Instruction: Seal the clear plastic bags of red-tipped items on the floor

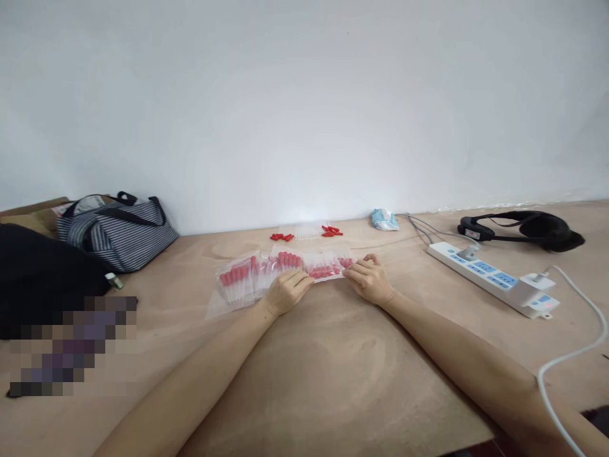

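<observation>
Pinching the near left corner of a clear bag (326, 271) with the left hand (288, 291), fingers pressed together. Pinching near the right end of the same bag with the right hand (368, 279), thumb and fingers drawn close, exact contact too small to tell. Holding the near edge roughly straight between both hands, low over the table (304, 368). Can see red pieces through the plastic.

Just left of that bag, and partly behind the left hand, find more filled bags (235, 279), laid side by side and overlapping, with red ends toward the back and pale sticks toward the front in the leftmost.

Farther back, near the wall (304, 114), note loose red pieces in two groups, left pile (282, 237) and right pile (332, 231), with clear sticks (308, 233) between.

Right of these, see a crumpled blue-and-white packet (384, 219). Farther right, see a white power strip (485, 270) set at a slant, with a plug (469, 252), a white charger (530, 289) and a white cable (580, 346) looping over the right forearm. Behind the strip, see a black headset (518, 233).

At far left, see a striped bag (128, 235), dark cloth (42, 279) and a small bottle (114, 281). Cannot read the pixelated patch in front.
</observation>
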`<state>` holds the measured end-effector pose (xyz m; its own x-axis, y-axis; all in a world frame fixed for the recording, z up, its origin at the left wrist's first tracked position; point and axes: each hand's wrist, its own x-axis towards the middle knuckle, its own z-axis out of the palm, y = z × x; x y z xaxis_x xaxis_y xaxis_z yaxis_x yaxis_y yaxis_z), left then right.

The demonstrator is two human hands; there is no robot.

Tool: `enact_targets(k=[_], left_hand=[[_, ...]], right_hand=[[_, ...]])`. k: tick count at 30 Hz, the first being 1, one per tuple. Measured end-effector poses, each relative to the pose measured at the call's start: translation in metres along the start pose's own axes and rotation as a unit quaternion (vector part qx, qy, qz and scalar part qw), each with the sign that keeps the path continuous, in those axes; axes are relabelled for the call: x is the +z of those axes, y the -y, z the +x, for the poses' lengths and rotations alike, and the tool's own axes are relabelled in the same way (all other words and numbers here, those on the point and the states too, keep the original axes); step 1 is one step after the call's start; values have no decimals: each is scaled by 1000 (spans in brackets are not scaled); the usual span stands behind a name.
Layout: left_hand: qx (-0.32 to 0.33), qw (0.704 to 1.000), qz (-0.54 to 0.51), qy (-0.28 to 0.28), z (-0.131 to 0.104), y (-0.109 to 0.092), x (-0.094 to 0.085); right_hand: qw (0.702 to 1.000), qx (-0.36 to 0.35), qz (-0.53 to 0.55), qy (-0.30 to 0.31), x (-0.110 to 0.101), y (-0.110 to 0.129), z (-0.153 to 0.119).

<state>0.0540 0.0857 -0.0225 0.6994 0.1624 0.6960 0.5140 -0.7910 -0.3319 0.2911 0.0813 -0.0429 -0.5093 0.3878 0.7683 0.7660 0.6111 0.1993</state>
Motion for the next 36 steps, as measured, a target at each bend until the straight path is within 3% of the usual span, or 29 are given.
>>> enact_targets(k=[3, 8, 28, 36], left_hand=[[-21, 1000, -17, -10, 0, 0, 2], [-2, 1000, -26, -16, -1, 2, 4], [-1, 999, -37, -23, 1, 0, 3], [-6, 999, -48, -13, 12, -10, 18]], right_hand=[[1000, 4, 21, -6, 0, 0, 0], [999, -10, 42, -19, -1, 1, 1], [1000, -26, 6, -8, -2, 6, 7], [999, -37, 23, 9, 4, 19, 14]])
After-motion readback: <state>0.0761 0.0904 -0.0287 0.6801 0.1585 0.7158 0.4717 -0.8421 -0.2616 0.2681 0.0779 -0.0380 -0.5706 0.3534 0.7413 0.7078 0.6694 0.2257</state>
